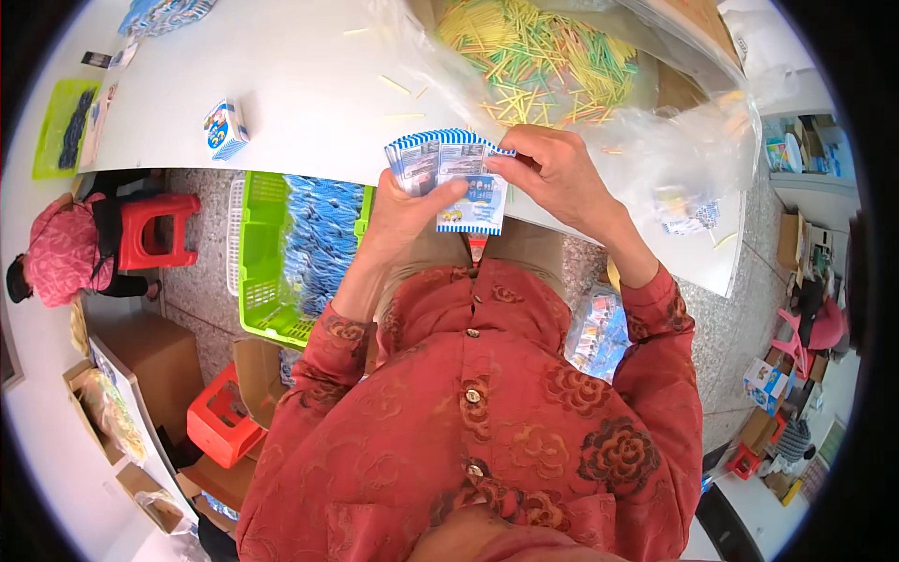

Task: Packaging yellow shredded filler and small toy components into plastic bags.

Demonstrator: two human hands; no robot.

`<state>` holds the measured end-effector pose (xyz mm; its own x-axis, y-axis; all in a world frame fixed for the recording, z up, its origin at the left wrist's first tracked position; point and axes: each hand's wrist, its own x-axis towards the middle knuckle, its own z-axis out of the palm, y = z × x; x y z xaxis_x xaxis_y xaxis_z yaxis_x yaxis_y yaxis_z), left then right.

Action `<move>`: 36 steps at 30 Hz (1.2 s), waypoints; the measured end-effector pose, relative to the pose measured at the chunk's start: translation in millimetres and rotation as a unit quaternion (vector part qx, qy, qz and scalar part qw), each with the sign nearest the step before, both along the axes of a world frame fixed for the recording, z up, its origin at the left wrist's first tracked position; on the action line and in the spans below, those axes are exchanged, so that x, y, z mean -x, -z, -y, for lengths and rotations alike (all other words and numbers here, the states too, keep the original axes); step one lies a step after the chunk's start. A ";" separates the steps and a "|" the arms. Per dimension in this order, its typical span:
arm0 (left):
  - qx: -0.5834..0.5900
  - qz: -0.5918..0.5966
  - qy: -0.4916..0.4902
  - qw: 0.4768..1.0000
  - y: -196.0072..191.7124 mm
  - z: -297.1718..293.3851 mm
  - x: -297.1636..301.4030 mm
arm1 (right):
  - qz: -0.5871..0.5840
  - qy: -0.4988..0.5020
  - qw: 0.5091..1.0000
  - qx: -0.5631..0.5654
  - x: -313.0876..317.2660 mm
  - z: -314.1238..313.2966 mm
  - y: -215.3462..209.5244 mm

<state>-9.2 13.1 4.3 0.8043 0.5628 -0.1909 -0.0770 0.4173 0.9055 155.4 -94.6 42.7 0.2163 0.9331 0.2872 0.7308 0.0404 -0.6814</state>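
My left hand [401,214] is closed around a fanned stack of small flat packets [471,200] with blue-and-white striped edges. Its thumb presses across the front of them. With thumb and forefinger, my right hand [564,176] pinches the upper right corner of the packets. Both hands are above the near edge of the white table [309,94]. Beyond them, on clear plastic, lies a heap of thin yellow, green and pink sticks [534,61]. A small blue-and-white stack of packets [226,129] sits on the table to the left.
Below the table edge at left stands a green basket [251,272] full of blue packets [323,234]. A crumpled clear bag [688,201] lies at the table's right. Red stools [225,417] and cardboard boxes [150,361] stand on the floor. Another person [70,245] is at far left.
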 end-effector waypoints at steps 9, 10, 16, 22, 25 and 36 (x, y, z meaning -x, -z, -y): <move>-0.065 0.000 -0.040 0.997 3.0 -1.6 1.8 | -0.091 0.010 0.996 0.014 8.1 -12.2 -11.3; -0.072 -0.004 -0.043 0.996 3.1 -2.2 2.1 | -0.104 0.007 0.995 0.000 8.2 -14.9 -13.9; -0.076 -0.010 -0.030 0.997 2.3 -1.9 4.1 | -0.044 -0.034 0.994 0.093 0.2 -20.1 -17.3; -0.108 -0.018 -0.042 0.993 -2.8 0.4 6.9 | -0.004 -0.064 0.998 0.019 5.7 -18.8 -16.9; -0.101 -0.017 -0.037 0.994 -1.7 -1.1 7.5 | -0.038 -0.074 0.996 0.028 8.2 -19.7 -16.3; -0.082 0.008 -0.121 0.989 7.8 -3.2 1.3 | 0.028 0.009 0.995 -0.099 16.4 -11.4 -26.0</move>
<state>-10.5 16.3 -3.5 0.6441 0.7618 -0.0690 -0.1725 0.2325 0.9572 139.0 -83.2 68.6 0.2118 0.8533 0.4764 0.7687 0.1556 -0.6204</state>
